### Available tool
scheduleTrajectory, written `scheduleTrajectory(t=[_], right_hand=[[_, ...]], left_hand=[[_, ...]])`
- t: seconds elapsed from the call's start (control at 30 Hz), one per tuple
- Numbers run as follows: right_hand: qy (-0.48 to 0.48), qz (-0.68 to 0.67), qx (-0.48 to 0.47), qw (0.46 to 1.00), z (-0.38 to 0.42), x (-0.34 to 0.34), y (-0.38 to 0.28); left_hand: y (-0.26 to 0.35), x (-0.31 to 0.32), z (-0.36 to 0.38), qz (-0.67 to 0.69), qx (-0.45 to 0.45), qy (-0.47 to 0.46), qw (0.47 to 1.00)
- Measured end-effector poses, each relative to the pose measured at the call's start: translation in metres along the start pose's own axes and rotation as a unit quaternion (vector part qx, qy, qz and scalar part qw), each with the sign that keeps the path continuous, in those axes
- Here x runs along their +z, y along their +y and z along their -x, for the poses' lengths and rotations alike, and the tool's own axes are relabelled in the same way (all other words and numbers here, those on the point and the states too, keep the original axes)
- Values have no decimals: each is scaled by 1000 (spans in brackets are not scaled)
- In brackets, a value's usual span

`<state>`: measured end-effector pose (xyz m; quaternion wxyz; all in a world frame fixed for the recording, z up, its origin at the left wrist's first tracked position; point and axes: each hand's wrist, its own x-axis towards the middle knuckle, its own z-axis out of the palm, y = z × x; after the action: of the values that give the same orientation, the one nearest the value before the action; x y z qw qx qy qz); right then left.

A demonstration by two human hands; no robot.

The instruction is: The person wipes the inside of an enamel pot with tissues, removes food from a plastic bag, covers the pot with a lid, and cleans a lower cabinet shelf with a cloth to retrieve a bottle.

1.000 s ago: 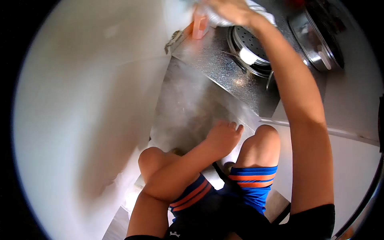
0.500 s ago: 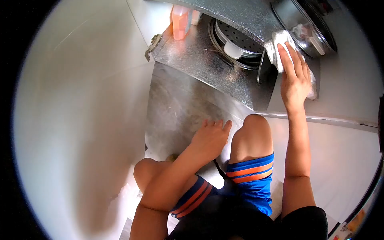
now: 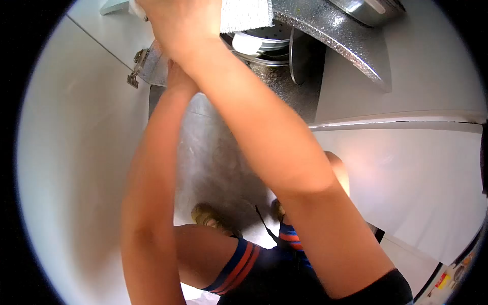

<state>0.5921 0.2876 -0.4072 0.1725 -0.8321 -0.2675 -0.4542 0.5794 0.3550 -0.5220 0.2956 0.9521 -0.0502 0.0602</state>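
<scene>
My right hand [image 3: 185, 23] reaches across to the upper left, its fingers partly cut off by the top edge. A white textured cloth [image 3: 247, 15] sticks out beside it, held in this hand at the upper shelf's edge. Below and partly behind the right wrist is my left hand [image 3: 178, 76]; its fingers are hidden. The two forearms cross near the wrists. Just right of the hands, on the lower shelf, sits a steamer pot [image 3: 262, 46] with a perforated tray and a white handle.
A speckled upper shelf [image 3: 330, 38] overhangs the lower shelf [image 3: 302, 99]. Another metal pot [image 3: 371, 10] stands on it. To the left is an open cabinet door [image 3: 81, 127] with a metal hinge [image 3: 137, 68]. My foot in a shoe [image 3: 208, 216] rests on the grey floor [image 3: 213, 152].
My right hand has swung left with the cloth, away from the upper shelf's right side. My left hand has risen from near my knees to the right wrist. The view has shifted.
</scene>
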Motion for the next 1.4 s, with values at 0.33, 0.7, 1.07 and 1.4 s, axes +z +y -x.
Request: scheduleTrajectory(t=[0.33,0.7,1.07,1.4], right_hand=[[-192,-267,136,935,180,-128,-7],[-384,-395,323,770,234,-173,-25],[-389,-418,359,739,237,-165,-17],[-394,-432,367,723,248,-165,-15]], left_hand=[[-31,39,-36,128,-44,-56,989],[14,21,-79,155,118,201,960],[13,31,-129,404,-9,227,886],[-56,20,-88,342,72,29,936]])
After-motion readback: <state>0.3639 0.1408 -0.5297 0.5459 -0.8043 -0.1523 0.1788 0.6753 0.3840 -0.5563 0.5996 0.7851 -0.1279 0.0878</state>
